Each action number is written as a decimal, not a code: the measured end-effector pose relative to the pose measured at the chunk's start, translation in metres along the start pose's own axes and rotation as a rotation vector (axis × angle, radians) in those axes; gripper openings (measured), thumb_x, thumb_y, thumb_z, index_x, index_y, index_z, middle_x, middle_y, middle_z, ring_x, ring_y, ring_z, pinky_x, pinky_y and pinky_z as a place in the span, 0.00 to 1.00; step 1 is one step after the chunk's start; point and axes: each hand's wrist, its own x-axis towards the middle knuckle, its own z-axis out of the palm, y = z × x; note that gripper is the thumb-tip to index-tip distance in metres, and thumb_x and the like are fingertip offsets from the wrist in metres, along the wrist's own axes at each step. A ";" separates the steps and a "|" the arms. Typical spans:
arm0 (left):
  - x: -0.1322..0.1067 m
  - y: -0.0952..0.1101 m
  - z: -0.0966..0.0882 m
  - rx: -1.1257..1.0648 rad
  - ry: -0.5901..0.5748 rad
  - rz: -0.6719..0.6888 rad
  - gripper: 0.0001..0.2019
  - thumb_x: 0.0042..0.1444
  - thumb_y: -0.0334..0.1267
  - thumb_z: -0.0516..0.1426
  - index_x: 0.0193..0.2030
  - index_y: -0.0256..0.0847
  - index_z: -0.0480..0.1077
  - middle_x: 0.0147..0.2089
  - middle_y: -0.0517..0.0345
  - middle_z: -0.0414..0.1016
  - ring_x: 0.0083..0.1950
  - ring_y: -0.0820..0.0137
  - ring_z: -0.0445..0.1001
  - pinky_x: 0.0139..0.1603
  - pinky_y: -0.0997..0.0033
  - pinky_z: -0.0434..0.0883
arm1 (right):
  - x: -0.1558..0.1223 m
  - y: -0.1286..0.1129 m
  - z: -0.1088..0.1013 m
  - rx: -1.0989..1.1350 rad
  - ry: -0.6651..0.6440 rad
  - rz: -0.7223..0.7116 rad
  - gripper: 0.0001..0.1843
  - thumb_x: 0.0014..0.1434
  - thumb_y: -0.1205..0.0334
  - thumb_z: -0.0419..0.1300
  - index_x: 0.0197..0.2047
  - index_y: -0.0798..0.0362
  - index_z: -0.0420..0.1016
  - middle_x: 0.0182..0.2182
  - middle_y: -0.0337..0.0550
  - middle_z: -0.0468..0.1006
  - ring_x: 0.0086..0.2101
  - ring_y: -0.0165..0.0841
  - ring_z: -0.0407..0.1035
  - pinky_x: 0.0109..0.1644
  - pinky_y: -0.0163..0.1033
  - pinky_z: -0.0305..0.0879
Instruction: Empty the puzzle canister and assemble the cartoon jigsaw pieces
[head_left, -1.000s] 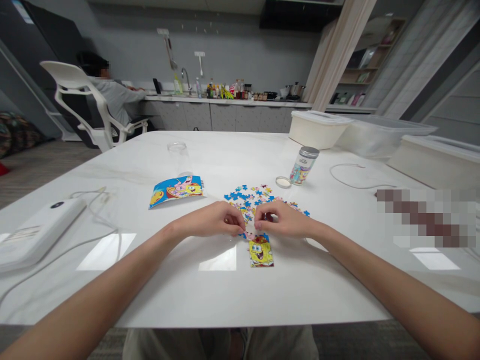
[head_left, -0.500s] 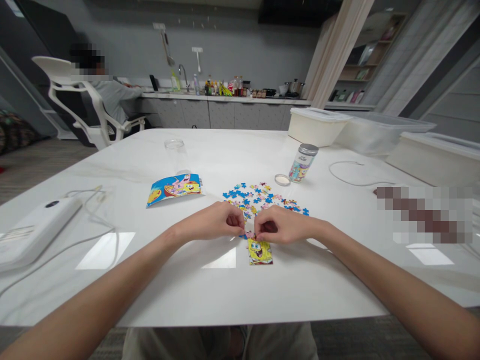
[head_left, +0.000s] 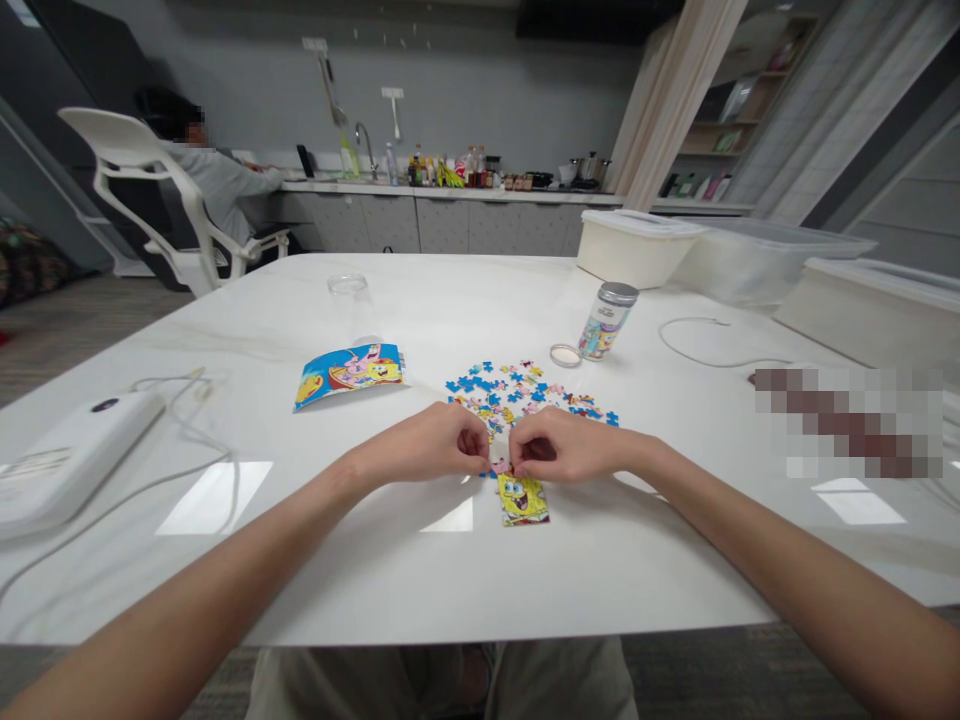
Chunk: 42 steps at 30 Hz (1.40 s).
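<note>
Just above the near edge of the white table, a small joined jigsaw section with a yellow cartoon face lies flat. My left hand is closed in a pinch at a pinkish puzzle piece by the section's upper left corner. From the other side my right hand pinches at the section's top edge, its fingertips on a piece there; the exact grip is partly hidden. Loose jigsaw pieces, many of them blue, spread behind both hands. A curved picture sheet with the same cartoon stands left of them.
A printed tin and a round lid stand behind the pieces. A clear cup is at back left. Left lies a white power bank with cables. White boxes line the back right. A person sits beyond.
Both hands stay almost where they were, still pinched together at the section's top. The view has tilted very slightly; nothing else visibly moves.
</note>
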 end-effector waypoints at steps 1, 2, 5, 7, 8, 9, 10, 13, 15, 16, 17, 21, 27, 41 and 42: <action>0.000 0.000 0.000 -0.002 0.003 -0.010 0.07 0.52 0.39 0.59 0.30 0.39 0.75 0.27 0.61 0.75 0.29 0.74 0.69 0.28 0.75 0.61 | 0.000 0.000 0.000 -0.002 0.000 0.001 0.06 0.56 0.65 0.59 0.28 0.53 0.74 0.22 0.36 0.70 0.23 0.26 0.62 0.28 0.34 0.58; 0.000 0.001 0.000 -0.005 0.006 -0.020 0.07 0.52 0.40 0.59 0.30 0.39 0.75 0.28 0.61 0.76 0.29 0.74 0.69 0.28 0.75 0.61 | 0.000 0.000 0.000 -0.004 -0.001 0.002 0.06 0.56 0.65 0.59 0.28 0.53 0.74 0.22 0.36 0.70 0.23 0.26 0.62 0.28 0.34 0.58; 0.001 0.000 0.001 -0.019 0.014 -0.034 0.07 0.52 0.40 0.60 0.29 0.39 0.76 0.28 0.60 0.77 0.29 0.73 0.71 0.29 0.75 0.63 | 0.000 0.001 0.001 -0.004 -0.007 0.003 0.06 0.56 0.65 0.59 0.28 0.53 0.74 0.22 0.36 0.71 0.23 0.26 0.62 0.28 0.33 0.58; 0.001 -0.001 0.002 -0.033 0.015 -0.032 0.06 0.51 0.39 0.60 0.30 0.39 0.76 0.29 0.60 0.78 0.30 0.73 0.72 0.29 0.76 0.64 | 0.000 0.001 0.002 -0.001 -0.008 -0.003 0.06 0.56 0.66 0.59 0.28 0.53 0.73 0.22 0.36 0.70 0.23 0.26 0.62 0.28 0.33 0.58; 0.002 -0.001 0.002 -0.040 0.014 -0.034 0.06 0.51 0.38 0.60 0.30 0.39 0.76 0.29 0.60 0.78 0.30 0.73 0.72 0.30 0.76 0.64 | 0.000 0.002 0.002 0.002 -0.008 -0.006 0.06 0.56 0.66 0.59 0.28 0.53 0.73 0.22 0.36 0.70 0.23 0.26 0.62 0.28 0.33 0.58; 0.002 -0.002 0.002 -0.045 0.013 -0.038 0.05 0.50 0.38 0.60 0.30 0.39 0.76 0.29 0.60 0.78 0.30 0.73 0.72 0.30 0.76 0.64 | 0.000 0.002 0.002 0.003 -0.009 -0.008 0.06 0.56 0.66 0.59 0.28 0.53 0.73 0.22 0.35 0.70 0.23 0.26 0.62 0.28 0.33 0.58; 0.002 -0.003 0.002 -0.051 0.012 -0.042 0.05 0.50 0.37 0.60 0.29 0.39 0.76 0.28 0.60 0.78 0.30 0.73 0.72 0.30 0.76 0.64 | 0.000 0.002 0.001 0.004 -0.009 -0.010 0.06 0.57 0.66 0.59 0.28 0.53 0.73 0.22 0.35 0.70 0.23 0.26 0.62 0.28 0.33 0.57; 0.003 -0.006 0.001 -0.106 -0.011 -0.050 0.06 0.49 0.38 0.61 0.29 0.38 0.77 0.28 0.59 0.78 0.30 0.73 0.72 0.29 0.76 0.64 | 0.000 0.002 0.000 0.036 0.006 -0.019 0.06 0.57 0.65 0.59 0.29 0.53 0.73 0.23 0.36 0.71 0.24 0.26 0.62 0.28 0.33 0.57; 0.004 -0.008 0.001 -0.189 -0.017 -0.042 0.07 0.48 0.39 0.62 0.30 0.38 0.77 0.28 0.59 0.78 0.30 0.73 0.72 0.29 0.76 0.64 | 0.001 0.002 0.000 0.100 0.063 -0.017 0.05 0.58 0.64 0.59 0.31 0.53 0.72 0.24 0.37 0.72 0.25 0.27 0.62 0.28 0.33 0.57; 0.004 -0.008 0.001 -0.246 -0.007 -0.034 0.08 0.48 0.40 0.62 0.30 0.38 0.77 0.28 0.59 0.78 0.29 0.73 0.72 0.28 0.76 0.63 | 0.002 0.002 0.000 0.135 0.106 -0.011 0.04 0.59 0.62 0.59 0.33 0.53 0.72 0.26 0.37 0.73 0.25 0.27 0.63 0.29 0.33 0.58; 0.005 -0.008 0.001 -0.308 0.016 -0.022 0.09 0.48 0.41 0.63 0.31 0.37 0.77 0.27 0.59 0.77 0.28 0.74 0.71 0.28 0.76 0.63 | 0.003 0.002 0.001 0.169 0.147 -0.005 0.04 0.60 0.61 0.59 0.35 0.53 0.71 0.28 0.38 0.74 0.26 0.27 0.63 0.29 0.34 0.59; 0.008 -0.005 0.001 -0.490 0.131 0.020 0.12 0.48 0.45 0.64 0.31 0.37 0.75 0.25 0.60 0.74 0.26 0.76 0.68 0.27 0.75 0.63 | 0.006 -0.001 0.002 0.260 0.231 -0.007 0.08 0.61 0.56 0.59 0.39 0.52 0.70 0.32 0.40 0.75 0.30 0.29 0.66 0.32 0.35 0.61; 0.007 -0.005 0.001 -0.171 0.321 0.047 0.13 0.54 0.48 0.60 0.31 0.38 0.73 0.30 0.57 0.76 0.30 0.72 0.71 0.32 0.72 0.67 | 0.000 0.011 -0.022 0.277 0.416 0.029 0.11 0.59 0.54 0.61 0.33 0.53 0.73 0.31 0.42 0.76 0.33 0.31 0.70 0.36 0.38 0.65; 0.002 -0.018 -0.007 0.807 0.221 -0.082 0.21 0.66 0.39 0.46 0.26 0.36 0.73 0.26 0.48 0.73 0.29 0.64 0.73 0.31 0.67 0.64 | -0.022 0.048 -0.051 0.055 0.113 0.169 0.13 0.59 0.54 0.60 0.40 0.52 0.82 0.36 0.44 0.81 0.34 0.31 0.72 0.36 0.36 0.66; 0.003 -0.018 -0.006 0.802 0.222 -0.079 0.21 0.65 0.40 0.46 0.26 0.36 0.73 0.26 0.48 0.74 0.29 0.64 0.73 0.31 0.67 0.64 | -0.021 0.048 -0.049 0.052 0.101 0.179 0.12 0.58 0.54 0.62 0.39 0.52 0.82 0.36 0.44 0.81 0.34 0.31 0.72 0.36 0.36 0.66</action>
